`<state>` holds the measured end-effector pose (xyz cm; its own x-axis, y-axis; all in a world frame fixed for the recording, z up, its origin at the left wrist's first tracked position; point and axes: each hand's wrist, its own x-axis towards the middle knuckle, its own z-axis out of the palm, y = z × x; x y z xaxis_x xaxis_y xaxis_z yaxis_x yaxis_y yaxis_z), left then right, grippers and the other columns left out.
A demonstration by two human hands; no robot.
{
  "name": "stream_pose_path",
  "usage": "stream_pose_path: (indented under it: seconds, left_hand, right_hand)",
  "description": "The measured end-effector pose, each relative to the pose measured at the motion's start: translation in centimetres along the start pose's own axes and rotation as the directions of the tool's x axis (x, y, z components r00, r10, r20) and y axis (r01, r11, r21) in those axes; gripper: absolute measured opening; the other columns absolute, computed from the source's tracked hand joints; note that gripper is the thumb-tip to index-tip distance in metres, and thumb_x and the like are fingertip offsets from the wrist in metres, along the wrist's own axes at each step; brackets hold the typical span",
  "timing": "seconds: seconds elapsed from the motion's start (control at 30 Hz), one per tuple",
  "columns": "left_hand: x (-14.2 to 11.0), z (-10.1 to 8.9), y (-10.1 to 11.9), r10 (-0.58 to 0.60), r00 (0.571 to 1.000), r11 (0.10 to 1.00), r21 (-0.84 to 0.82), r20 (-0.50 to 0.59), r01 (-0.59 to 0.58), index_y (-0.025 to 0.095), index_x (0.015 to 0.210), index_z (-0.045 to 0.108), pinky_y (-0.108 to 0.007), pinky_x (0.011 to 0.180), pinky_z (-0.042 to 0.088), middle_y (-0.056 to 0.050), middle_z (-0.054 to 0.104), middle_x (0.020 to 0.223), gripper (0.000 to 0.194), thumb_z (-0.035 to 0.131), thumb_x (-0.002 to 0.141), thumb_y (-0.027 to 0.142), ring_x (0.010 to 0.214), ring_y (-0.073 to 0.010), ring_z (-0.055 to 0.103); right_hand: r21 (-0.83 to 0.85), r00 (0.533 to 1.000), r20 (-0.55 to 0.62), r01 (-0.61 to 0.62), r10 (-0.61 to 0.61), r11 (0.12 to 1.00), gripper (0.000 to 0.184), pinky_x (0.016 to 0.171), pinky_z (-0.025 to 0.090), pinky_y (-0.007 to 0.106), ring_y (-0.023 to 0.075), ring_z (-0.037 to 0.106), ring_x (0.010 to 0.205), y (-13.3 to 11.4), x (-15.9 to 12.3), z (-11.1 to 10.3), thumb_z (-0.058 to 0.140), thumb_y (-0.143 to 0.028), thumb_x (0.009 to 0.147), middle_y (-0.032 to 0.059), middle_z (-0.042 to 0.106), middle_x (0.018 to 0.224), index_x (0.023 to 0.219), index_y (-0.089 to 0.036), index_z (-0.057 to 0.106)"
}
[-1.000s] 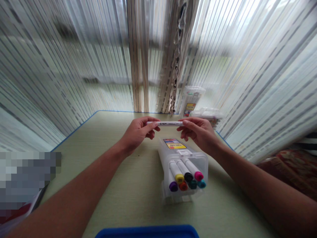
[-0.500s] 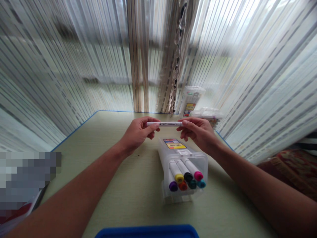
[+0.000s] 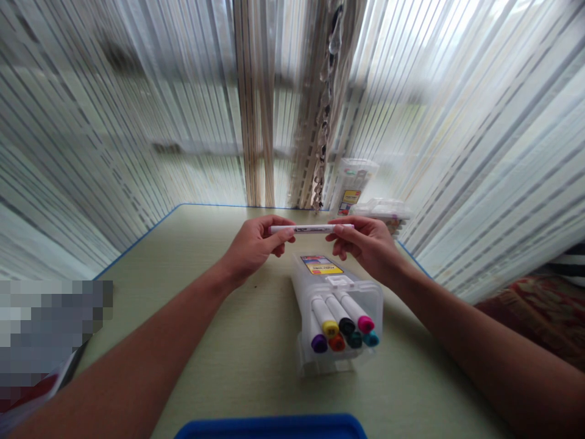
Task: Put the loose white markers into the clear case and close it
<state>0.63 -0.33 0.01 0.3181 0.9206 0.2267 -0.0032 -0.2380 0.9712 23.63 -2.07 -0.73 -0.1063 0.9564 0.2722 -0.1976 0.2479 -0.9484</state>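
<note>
A white marker pen (image 3: 314, 229) with dark print on its barrel is held level above the table. My left hand (image 3: 262, 241) pinches its left end, and my right hand (image 3: 363, 239) pinches it near the right end between thumb and fingers. Just below and nearer to me lies a clear plastic marker case (image 3: 301, 286) with a yellow label, its open end facing me. Several markers stick out of it, among them a yellow-capped marker (image 3: 329, 329), a pink-capped marker (image 3: 364, 323) and a purple-capped marker (image 3: 319, 342).
Behind my right hand, an upright clear case (image 3: 354, 183) and a second clear case (image 3: 386, 209) stand at the table's far edge. A blue rim (image 3: 274, 425) shows at the bottom. Striped string curtains (image 3: 196, 110) hang beyond the light green table (image 3: 228, 360).
The right thumb and fingers have shifted slightly on the marker, and more of its right end shows. Both hands otherwise stay in place.
</note>
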Motion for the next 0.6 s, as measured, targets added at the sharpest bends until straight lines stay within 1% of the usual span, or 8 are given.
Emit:
stream_pose_path:
  seconds: [0.33,0.6]
  left_hand:
    - [-0.09,-0.06,0.12,-0.009,1.000,1.000,-0.008,-0.001,0.009,0.011,0.102,0.070,-0.024,0.055,0.044,-0.003,0.069,0.076,0.031,0.074,0.078,0.031,0.055,-0.0085,0.054]
    - [-0.01,-0.13,0.17,-0.068,0.998,0.993,-0.091,0.006,0.069,0.012,0.099,0.072,-0.023,0.057,0.046,-0.006,0.071,0.079,0.027,0.073,0.079,0.029,0.057,-0.0085,0.056]
  right_hand:
    - [0.005,1.000,-0.004,-0.013,0.013,1.000,0.022,0.041,0.049,0.020,0.0136,0.067,0.049,-0.09,0.00,-0.12,0.083,-0.027,0.073,0.0081,0.075,0.072,0.089,-0.013,0.076]
    - [-0.001,1.000,-0.012,-0.014,0.014,1.000,0.021,0.041,0.048,0.019,0.0132,0.066,0.049,-0.16,-0.05,0.03,0.082,-0.028,0.074,0.0073,0.075,0.072,0.088,-0.013,0.076]
